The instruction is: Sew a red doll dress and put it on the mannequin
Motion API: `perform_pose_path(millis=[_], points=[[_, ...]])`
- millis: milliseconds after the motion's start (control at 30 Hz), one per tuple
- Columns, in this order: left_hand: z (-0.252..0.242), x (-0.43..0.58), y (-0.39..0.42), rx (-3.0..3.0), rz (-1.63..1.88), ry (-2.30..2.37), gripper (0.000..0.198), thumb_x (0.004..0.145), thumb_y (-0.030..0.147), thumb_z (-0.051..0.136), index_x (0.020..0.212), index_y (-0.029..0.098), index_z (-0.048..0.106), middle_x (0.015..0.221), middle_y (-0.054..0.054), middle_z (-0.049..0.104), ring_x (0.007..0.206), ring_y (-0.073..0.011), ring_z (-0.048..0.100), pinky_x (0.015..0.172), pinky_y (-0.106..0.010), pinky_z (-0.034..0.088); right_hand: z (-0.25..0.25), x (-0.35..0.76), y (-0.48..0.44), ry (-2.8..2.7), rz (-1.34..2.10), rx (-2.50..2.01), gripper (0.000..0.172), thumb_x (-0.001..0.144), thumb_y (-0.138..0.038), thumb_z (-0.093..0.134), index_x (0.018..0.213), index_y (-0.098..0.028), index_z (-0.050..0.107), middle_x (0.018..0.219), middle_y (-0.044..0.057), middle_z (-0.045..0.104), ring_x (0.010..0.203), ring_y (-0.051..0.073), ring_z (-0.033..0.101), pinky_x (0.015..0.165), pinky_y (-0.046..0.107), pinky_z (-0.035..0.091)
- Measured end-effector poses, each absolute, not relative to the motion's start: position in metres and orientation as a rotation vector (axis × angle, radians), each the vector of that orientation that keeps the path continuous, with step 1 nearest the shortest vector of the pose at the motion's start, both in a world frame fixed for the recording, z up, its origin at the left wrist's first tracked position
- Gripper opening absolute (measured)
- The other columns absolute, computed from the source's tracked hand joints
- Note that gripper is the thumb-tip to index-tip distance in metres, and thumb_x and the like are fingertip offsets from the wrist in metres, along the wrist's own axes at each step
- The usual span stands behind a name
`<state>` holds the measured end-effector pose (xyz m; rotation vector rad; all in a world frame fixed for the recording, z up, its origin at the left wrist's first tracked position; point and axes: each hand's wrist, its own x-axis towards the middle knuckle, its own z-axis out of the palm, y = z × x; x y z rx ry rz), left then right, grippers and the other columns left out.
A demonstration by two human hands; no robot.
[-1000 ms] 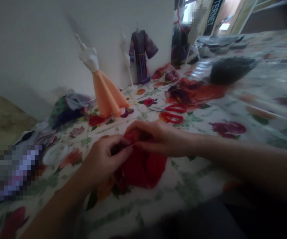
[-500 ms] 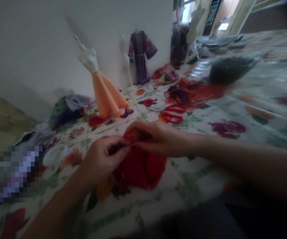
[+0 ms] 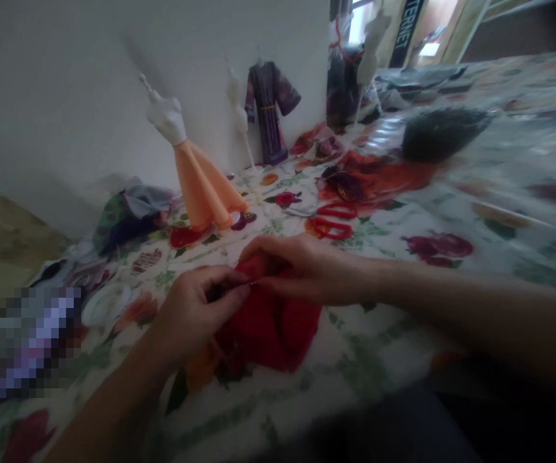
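A piece of red fabric (image 3: 268, 334) lies bunched on the flowered tablecloth (image 3: 335, 399), its upper edge raised between my two hands. My left hand (image 3: 205, 302) pinches that edge between thumb and fingers. From the other side my right hand (image 3: 301, 270) grips the same edge, its fingertips almost meeting the left ones. Something tiny and pale shows between the fingertips, too small to name. Beyond my right hand lie scissors with red handles (image 3: 333, 220), touched by neither hand.
A small white dress form with an orange skirt (image 3: 205, 186) stands ahead. Behind it are a bare form (image 3: 238, 103) and a purple robe (image 3: 270, 109). Orange-red cloth (image 3: 378, 177) and a dark bundle (image 3: 441, 134) lie right; cloth scraps (image 3: 135, 209) and a white ring-like object (image 3: 107, 302) lie left.
The view has shifted very slightly. Both hands keep their pinch on the red fabric in nearly the same place, and nothing has been let go.
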<state>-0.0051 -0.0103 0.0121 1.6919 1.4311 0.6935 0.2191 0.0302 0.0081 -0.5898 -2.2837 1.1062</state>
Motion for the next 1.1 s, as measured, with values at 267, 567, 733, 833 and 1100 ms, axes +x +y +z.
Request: perform_pose_path(millis=[267, 567, 733, 833, 1100], points=[[0.0126, -0.0033, -0.0097, 1.697, 0.694, 1.421, 0.019, 0.083, 0.036, 0.072, 0.093, 0.021, 0.077, 0.091, -0.004, 0.078, 0.081, -0.0190, 0.070, 0.068, -0.025, 0.054, 0.0079, 0.2184, 0.0302, -2.280, 1.096, -0.593, 0.035, 0.087, -0.002, 0.056, 0.119, -0.015, 0.055, 0.097, 0.003, 0.072, 0.083, 0.013, 0.065, 0.074, 0.024, 0.050], [0.0111, -0.0045, -0.0109, 1.681, 0.690, 1.415, 0.018, 0.081, 0.035, 0.074, 0.093, 0.021, 0.077, 0.091, -0.004, 0.078, 0.080, -0.0186, 0.070, 0.068, -0.025, 0.055, 0.0070, 0.2186, 0.0305, -2.271, 1.108, -0.590, 0.035, 0.087, -0.004, 0.057, 0.120, -0.016, 0.055, 0.100, 0.004, 0.072, 0.086, 0.014, 0.066, 0.075, 0.025, 0.051], [0.0107, -0.0043, -0.0101, 1.683, 0.675, 1.410, 0.019, 0.082, 0.036, 0.073, 0.094, 0.021, 0.077, 0.091, -0.004, 0.078, 0.079, -0.0185, 0.070, 0.067, -0.025, 0.054, 0.0064, 0.2183, 0.0305, -2.275, 1.091, -0.597, 0.035, 0.087, -0.003, 0.057, 0.120, -0.016, 0.056, 0.099, 0.004, 0.072, 0.085, 0.013, 0.066, 0.075, 0.024, 0.051], [0.0106, -0.0031, -0.0096, 1.676, 0.680, 1.417, 0.018, 0.082, 0.035, 0.073, 0.093, 0.021, 0.078, 0.091, -0.004, 0.078, 0.080, -0.0187, 0.070, 0.068, -0.025, 0.054, 0.0057, 0.2181, 0.0309, -2.268, 1.076, -0.592, 0.035, 0.087, -0.003, 0.058, 0.120, -0.015, 0.055, 0.096, 0.003, 0.072, 0.082, 0.013, 0.065, 0.073, 0.023, 0.051], [0.0139, -0.0020, -0.0095, 1.731, 0.666, 1.424, 0.022, 0.085, 0.041, 0.071, 0.091, 0.021, 0.078, 0.085, -0.004, 0.077, 0.075, -0.0176, 0.068, 0.061, -0.022, 0.051, 0.0057, 0.2186, 0.0305, -2.273, 1.098, -0.597, 0.037, 0.086, -0.001, 0.057, 0.120, -0.015, 0.055, 0.096, 0.002, 0.071, 0.083, 0.012, 0.065, 0.074, 0.022, 0.051]])
